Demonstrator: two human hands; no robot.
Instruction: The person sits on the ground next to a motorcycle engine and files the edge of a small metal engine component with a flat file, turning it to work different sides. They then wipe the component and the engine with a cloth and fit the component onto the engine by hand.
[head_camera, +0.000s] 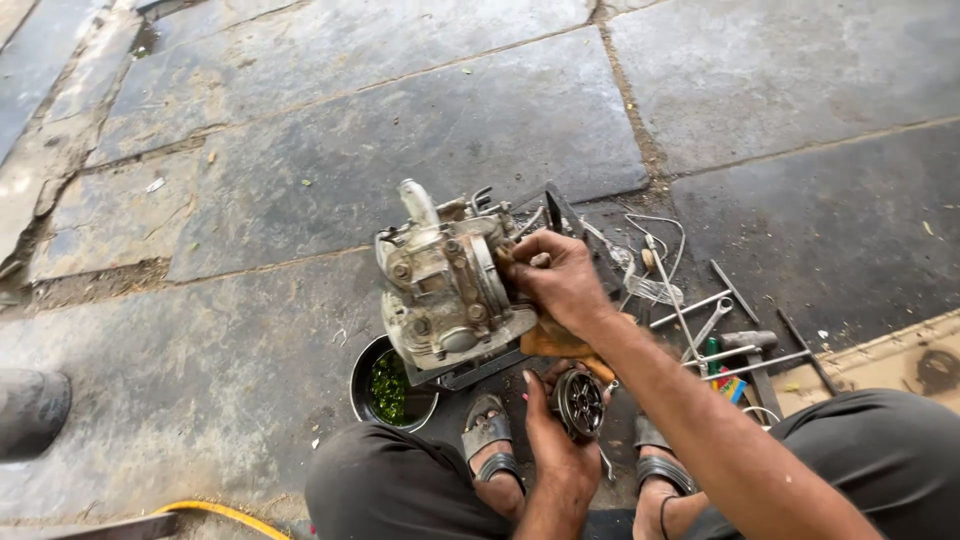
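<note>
A greasy grey metal engine block (445, 285) stands tilted on the stone floor in front of my knees. My right hand (558, 278) grips its right side, with a brown rag (560, 342) bunched under the palm. My left hand (552, 430) is lower down, between my sandalled feet, and holds a round dark metal part with holes (580, 403).
A small steel bowl with green liquid (390, 388) sits below the engine on the left. Spanners, rods and a hammer (725, 335) lie scattered on the right beside white wires (655, 255). A yellow hose (225, 515) runs at the bottom left. A dark object (30, 410) sits at the left edge.
</note>
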